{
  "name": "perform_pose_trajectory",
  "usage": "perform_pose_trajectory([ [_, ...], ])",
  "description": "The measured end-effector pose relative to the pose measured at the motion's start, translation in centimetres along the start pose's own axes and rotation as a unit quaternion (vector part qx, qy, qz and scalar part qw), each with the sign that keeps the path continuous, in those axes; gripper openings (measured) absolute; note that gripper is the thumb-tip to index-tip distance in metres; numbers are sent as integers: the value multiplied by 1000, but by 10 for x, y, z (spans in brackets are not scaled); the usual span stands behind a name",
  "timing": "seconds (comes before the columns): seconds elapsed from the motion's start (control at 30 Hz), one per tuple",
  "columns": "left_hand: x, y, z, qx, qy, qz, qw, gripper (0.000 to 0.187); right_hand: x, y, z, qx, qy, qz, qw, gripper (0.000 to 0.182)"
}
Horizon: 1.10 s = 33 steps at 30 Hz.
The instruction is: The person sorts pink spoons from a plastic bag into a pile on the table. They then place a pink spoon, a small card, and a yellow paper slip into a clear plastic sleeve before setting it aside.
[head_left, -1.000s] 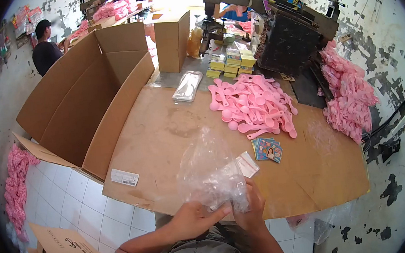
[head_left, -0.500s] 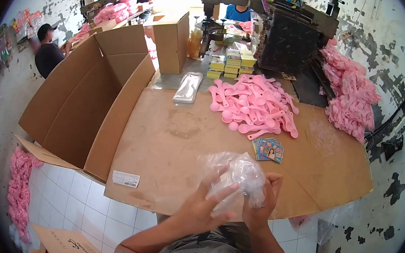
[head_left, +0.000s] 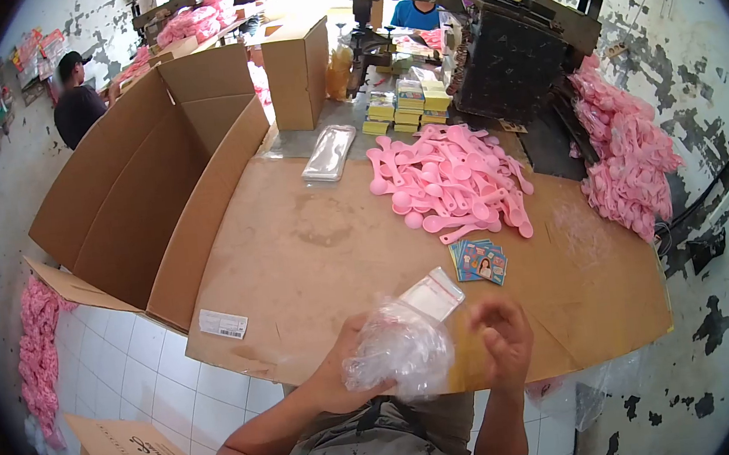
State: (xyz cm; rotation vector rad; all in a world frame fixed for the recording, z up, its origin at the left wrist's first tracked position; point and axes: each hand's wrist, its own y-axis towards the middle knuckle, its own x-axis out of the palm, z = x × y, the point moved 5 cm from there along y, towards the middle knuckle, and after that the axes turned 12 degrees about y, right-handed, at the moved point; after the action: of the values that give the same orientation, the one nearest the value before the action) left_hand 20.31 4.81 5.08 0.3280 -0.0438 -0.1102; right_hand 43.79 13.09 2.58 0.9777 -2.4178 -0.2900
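My left hand (head_left: pixel 343 372) is closed on a crumpled clear plastic bag (head_left: pixel 401 351) at the front edge of the cardboard-covered table. A stack of small flat clear packets (head_left: pixel 432 295) pokes out of the bag's upper right side. To the right, apart from the bag, my right hand (head_left: pixel 504 337) is raised with loosely bent fingers and no visible object in it. Just beyond lie fanned picture cards (head_left: pixel 480 264). A heap of pink plastic scoops (head_left: pixel 452 175) spreads farther back.
A large open carton (head_left: pixel 146 187) stands left of the table (head_left: pixel 282 279). Clear sleeves (head_left: pixel 328 154) and stacked cards (head_left: pixel 406 105) lie toward the back, near a dark machine (head_left: pixel 511 60). Bagged pink items (head_left: pixel 629 149) are piled at right. Other people sit farther off.
The plastic bag has moved left and down with my left hand. The stack of packets now shows at its side. My right hand has let go of the plastic and moved right.
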Motion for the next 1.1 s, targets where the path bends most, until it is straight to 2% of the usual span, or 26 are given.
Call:
perform_pose_trajectory([
  [0.07, 8, 1, -4, -57, -54, -60, 995, 71, 39, 37, -11, -2, 85, 56, 995, 56],
  [0.13, 10, -1, -11, -76, 33, -173, 981, 71, 52, 31, 2, 91, 141, -25, 986, 56],
  [0.17, 9, 1, -7, -66, 41, -170, 982, 69, 58, 26, 8, 137, 168, -65, 974, 56],
  [0.2, 8, 3, -1, -55, 49, -165, 983, 68, 56, 24, 5, 101, 172, -16, 980, 44],
  [0.23, 9, 4, 2, -46, 56, -160, 985, 66, 44, 15, 8, 65, 180, 3, 982, 40],
  [0.27, 9, 4, 2, -46, 53, -126, 990, 65, 23, 3, 17, 28, 188, 23, 981, 36],
  [0.33, 12, 6, 2, -43, 52, -58, 996, 62, 20, 1, 5, -46, 154, 125, 979, 36],
  [0.37, 15, 10, 6, -29, 110, -41, 993, 59, 28, -4, -8, -73, -25, 120, 990, 41],
  [0.4, 18, 16, 12, -15, 167, -24, 986, 56, 35, -10, -19, -98, -205, 110, 968, 46],
  [0.43, 21, 20, 15, 0, 223, -7, 975, 53, 42, -14, -27, -119, -379, 97, 912, 51],
  [0.53, 21, 20, -16, -27, 142, 98, 985, 60, 91, -18, -26, -264, -549, -86, 788, 64],
  [0.63, 45, 19, -24, -83, -34, 124, 988, 72, 92, -9, -9, -214, -500, 32, 839, 64],
  [0.73, 77, 14, -24, -78, -190, -43, 978, 97, 80, -15, -20, -139, -518, 153, 830, 61],
  [0.83, 101, -2, -22, -102, -62, -207, 971, 112, 58, -46, -25, -171, -535, 113, 820, 60],
  [0.87, 103, -3, -24, -82, -84, -245, 962, 108, 45, -59, -27, -159, -552, 107, 812, 59],
  [0.97, 105, -8, -32, -51, 44, -367, 928, 102, 11, -108, -49, -125, -587, 105, 793, 58],
  [1.0, 106, -7, -22, -39, 21, -361, 931, 104, 0, -123, -65, -120, -593, 112, 788, 58],
  [1.1, 100, -3, 0, -22, -49, -325, 944, 107, -54, -191, -143, -239, -633, 409, 612, 47],
])
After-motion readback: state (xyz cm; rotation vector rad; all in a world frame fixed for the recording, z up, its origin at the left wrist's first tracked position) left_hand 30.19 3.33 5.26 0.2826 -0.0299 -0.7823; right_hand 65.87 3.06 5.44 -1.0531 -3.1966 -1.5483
